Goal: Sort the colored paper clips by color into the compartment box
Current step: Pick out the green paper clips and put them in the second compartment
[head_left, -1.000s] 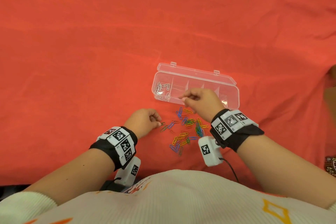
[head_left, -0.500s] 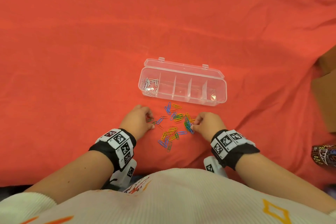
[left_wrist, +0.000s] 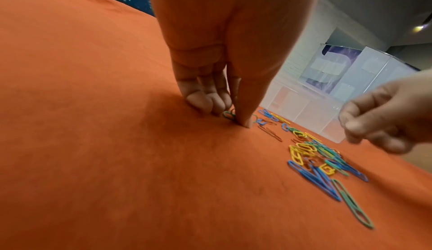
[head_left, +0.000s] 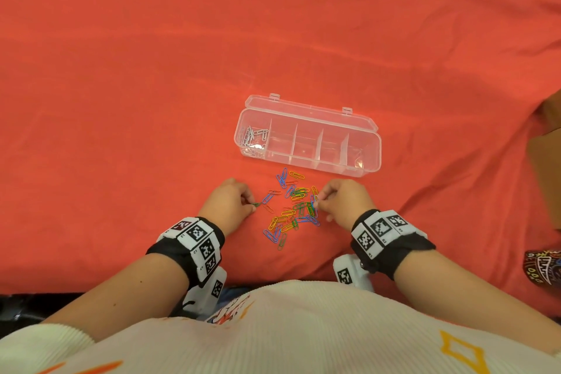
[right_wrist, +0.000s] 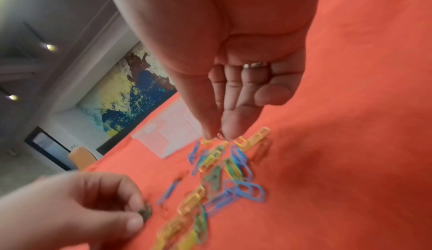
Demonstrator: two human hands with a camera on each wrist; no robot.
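Note:
A clear compartment box (head_left: pixel 368 130) lies open on the red cloth, with silver clips (head_left: pixel 254 136) in its leftmost compartment. Just in front of it is a loose pile of blue, yellow, green and red paper clips (head_left: pixel 293 206). My left hand (head_left: pixel 250 203) rests at the pile's left edge and pinches a green clip (left_wrist: pixel 228 114) against the cloth. At the pile's right edge my right hand (head_left: pixel 317 200) pinches a small clip (right_wrist: pixel 219 135) between thumb and fingertip; its colour is unclear. The other four compartments look empty.
Wrinkled red cloth (head_left: pixel 151 100) covers the whole table. A brown cardboard piece (head_left: pixel 546 149) sits at the right edge, and a dark patterned object (head_left: pixel 543 264) lies below it. My white sweater fills the bottom of the head view.
My right hand came back from above the box to the pile's right edge and closed on a clip. My left hand stayed at the pile's left edge, pinching the green clip.

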